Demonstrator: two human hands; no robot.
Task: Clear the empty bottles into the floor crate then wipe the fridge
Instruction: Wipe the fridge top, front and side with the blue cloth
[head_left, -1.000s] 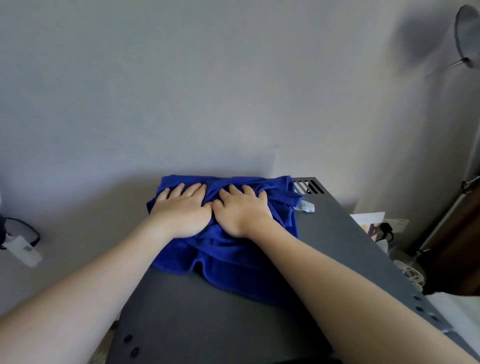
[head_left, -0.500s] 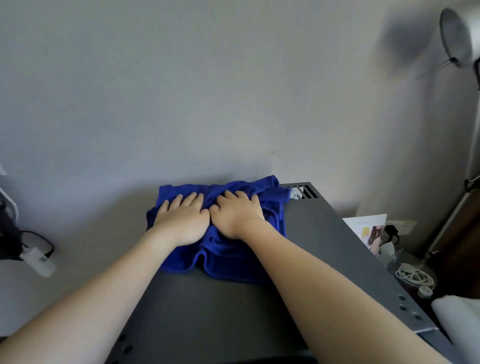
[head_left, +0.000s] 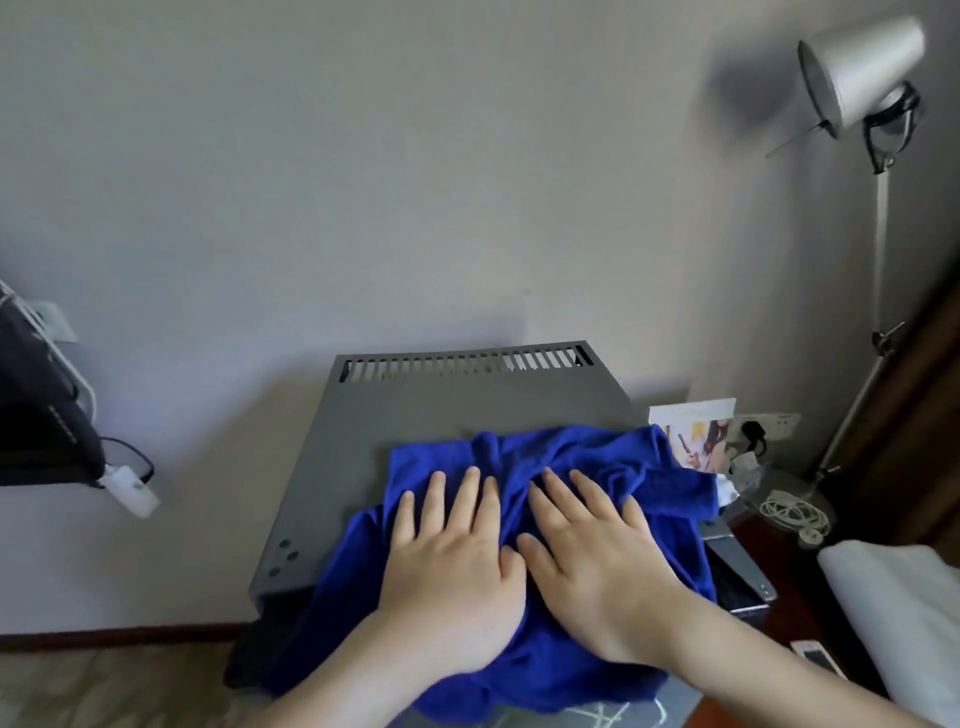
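A blue cloth (head_left: 613, 462) lies spread over the front part of the grey fridge top (head_left: 415, 415) and hangs over its front edge. My left hand (head_left: 452, 561) and my right hand (head_left: 592, 556) press flat on the cloth side by side, fingers straight and pointing toward the wall. A row of vent slots (head_left: 462, 367) runs along the back of the fridge top. No bottles or crate are in view.
A white floor lamp (head_left: 857, 73) stands at the right. Below it sits a low side table with a coiled white cable (head_left: 789, 512) and a card (head_left: 696, 436). A white pillow (head_left: 898, 608) is at the right edge. A dark object with a white plug (head_left: 130, 491) hangs at the left.
Both hands have pulled the cloth from the back of the fridge top toward its front edge, uncovering the vent slots. The view has shifted down and back.
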